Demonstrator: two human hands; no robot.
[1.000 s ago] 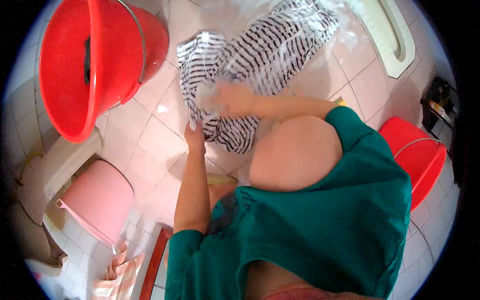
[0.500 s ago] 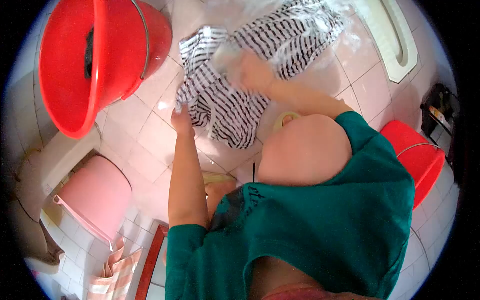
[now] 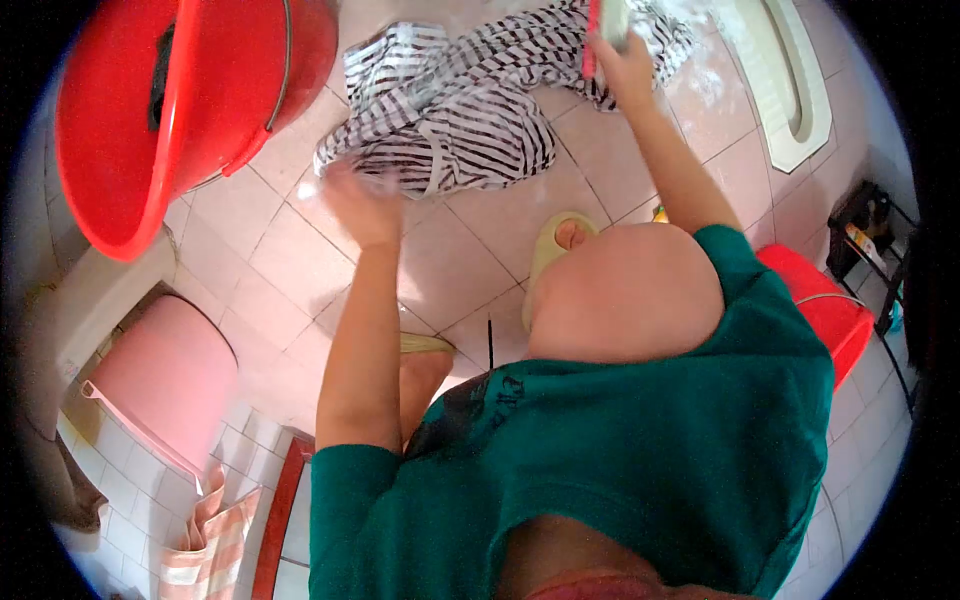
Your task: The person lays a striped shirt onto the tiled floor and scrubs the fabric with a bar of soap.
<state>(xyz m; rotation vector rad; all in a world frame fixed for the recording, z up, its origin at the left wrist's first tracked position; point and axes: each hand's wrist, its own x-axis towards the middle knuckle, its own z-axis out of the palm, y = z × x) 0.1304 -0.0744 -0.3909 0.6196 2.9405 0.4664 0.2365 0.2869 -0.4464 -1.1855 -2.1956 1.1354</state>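
Observation:
A black-and-white striped garment (image 3: 490,140) lies crumpled on the wet tiled floor, with white suds near its far right end. My right hand (image 3: 630,75) is closed round a scrub brush (image 3: 592,45) with a red back and pale bristles. The brush is turned on its side over the garment's right part. At the garment's near left edge is my left hand (image 3: 365,205), its fingers smeared by motion; I cannot tell whether they grip the cloth.
A large red bucket (image 3: 230,90) with a metal handle stands at upper left, dark cloth inside. Below it is a pink bucket (image 3: 170,375). A white squat toilet (image 3: 790,100) lies at upper right, with a smaller red bucket (image 3: 825,315) at my right. A checked cloth (image 3: 215,540) hangs lower left.
My right hand has moved right and up with the brush, which now shows clearly. The garment's near part has shifted away from me and bunched up. My left hand's fingers have become blurred.

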